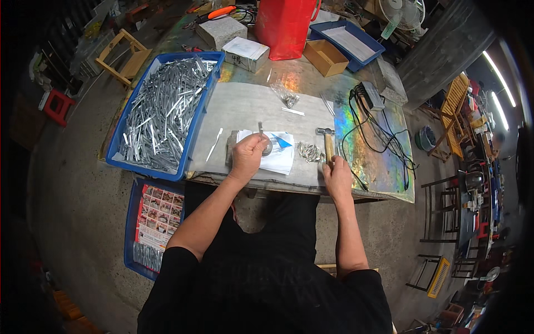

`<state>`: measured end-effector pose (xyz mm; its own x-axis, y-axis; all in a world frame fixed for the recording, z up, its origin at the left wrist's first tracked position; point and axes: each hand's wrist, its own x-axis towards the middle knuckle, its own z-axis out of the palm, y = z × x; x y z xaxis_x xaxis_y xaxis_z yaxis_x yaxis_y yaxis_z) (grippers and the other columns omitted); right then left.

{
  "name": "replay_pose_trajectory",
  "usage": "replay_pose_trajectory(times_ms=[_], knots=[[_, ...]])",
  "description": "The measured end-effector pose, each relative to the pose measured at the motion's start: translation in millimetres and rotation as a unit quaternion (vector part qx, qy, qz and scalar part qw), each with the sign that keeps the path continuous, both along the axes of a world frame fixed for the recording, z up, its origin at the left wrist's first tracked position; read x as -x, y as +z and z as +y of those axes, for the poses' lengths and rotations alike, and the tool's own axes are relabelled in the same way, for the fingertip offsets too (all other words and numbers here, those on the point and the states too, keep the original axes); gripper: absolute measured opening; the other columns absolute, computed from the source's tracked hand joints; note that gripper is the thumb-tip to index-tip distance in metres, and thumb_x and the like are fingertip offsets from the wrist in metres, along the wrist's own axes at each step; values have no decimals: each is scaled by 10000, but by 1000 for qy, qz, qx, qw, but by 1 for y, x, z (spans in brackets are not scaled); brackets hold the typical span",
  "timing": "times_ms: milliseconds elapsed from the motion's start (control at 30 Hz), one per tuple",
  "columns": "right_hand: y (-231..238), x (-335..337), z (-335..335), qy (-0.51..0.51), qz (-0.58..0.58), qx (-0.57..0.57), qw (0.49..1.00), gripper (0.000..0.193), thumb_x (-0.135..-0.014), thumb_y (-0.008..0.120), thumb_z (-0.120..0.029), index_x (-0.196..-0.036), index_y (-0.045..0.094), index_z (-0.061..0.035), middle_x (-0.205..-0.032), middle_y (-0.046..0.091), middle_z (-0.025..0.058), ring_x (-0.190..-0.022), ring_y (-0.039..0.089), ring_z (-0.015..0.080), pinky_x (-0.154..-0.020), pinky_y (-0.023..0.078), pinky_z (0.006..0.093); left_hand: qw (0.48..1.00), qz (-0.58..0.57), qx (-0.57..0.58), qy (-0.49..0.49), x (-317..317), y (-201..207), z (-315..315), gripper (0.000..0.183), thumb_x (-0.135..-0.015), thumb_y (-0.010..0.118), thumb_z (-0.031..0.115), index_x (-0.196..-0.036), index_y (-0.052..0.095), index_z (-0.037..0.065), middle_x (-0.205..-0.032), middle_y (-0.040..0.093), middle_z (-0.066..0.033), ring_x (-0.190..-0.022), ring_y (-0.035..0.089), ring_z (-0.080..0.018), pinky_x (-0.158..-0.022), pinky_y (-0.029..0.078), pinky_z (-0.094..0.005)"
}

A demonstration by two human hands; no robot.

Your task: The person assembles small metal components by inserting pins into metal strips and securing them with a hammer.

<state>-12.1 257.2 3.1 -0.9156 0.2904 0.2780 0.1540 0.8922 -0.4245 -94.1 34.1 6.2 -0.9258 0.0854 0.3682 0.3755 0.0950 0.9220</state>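
My left hand [247, 158] is closed in a pinch on a thin metal strip [260, 127], whose upper end sticks up past the fingers. Under and beside that hand lies a stack of white paper [281, 161] with a blue piece [282, 142] on it, next to a small block partly hidden by my hand. My right hand [338, 178] has its fingers drawn together at the lower end of a hammer [329, 146] with a wooden handle; what they grip is hidden. Just left of the hammer is a pile of small shiny metal parts [309, 151].
A blue tray [185, 167] heaped with metal strips stands left; a second blue bin [132, 222] sits below it. A clear bag of small parts [288, 99] lies ahead. Black cables [384, 136] spread on the right. Behind are a red container [283, 28] and a cardboard box [325, 57].
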Motion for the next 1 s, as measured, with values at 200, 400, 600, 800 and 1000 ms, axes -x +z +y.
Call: replay_pose_trajectory(times_ms=[200, 400, 600, 800, 1000], knots=[[2, 11, 3, -36, -71, -22, 997, 386, -669, 612, -162, -968, 427, -2, -773, 535, 208, -712, 516, 379, -633, 419, 433, 986, 125, 105, -28, 2, 9, -4, 60, -714, 546, 34, -754, 554, -10, -647, 540, -137, -593, 531, -266, -534, 415, -308], [7, 20, 25, -49, -115, 198, 972, 219, -665, 503, -88, -868, 482, -8, -601, 539, 116, -517, 531, 248, -487, 424, 360, 982, 138, 129, -23, 6, 4, -5, 47, -718, 560, 40, -744, 561, 0, -651, 554, -101, -596, 549, -215, -534, 416, -275], [60, 5, -13, 42, -38, 608, 792, 322, -680, 490, 22, -981, 383, -11, -732, 517, 52, -443, 430, 83, -374, 327, 189, 984, 146, 99, -18, 5, 3, -6, 26, -697, 546, 13, -705, 532, -8, -609, 517, -136, -577, 517, -278, -519, 403, -331], [110, -16, -45, 186, -19, 489, 852, 476, -728, 522, 0, -1169, 346, -42, -741, 493, 25, -530, 418, 55, -449, 340, 170, 981, 145, 127, -20, 6, 0, -6, 65, -702, 563, 30, -761, 569, 4, -643, 553, -111, -608, 548, -242, -534, 419, -295], [138, -18, -58, 282, -1, 146, 948, 477, -735, 564, -22, -1185, 406, -39, -957, 557, 180, -794, 566, 208, -697, 429, 260, 983, 154, 102, -10, 5, -4, -2, 74, -693, 571, 24, -762, 568, 0, -642, 550, -120, -598, 543, -251, -529, 421, -310]])
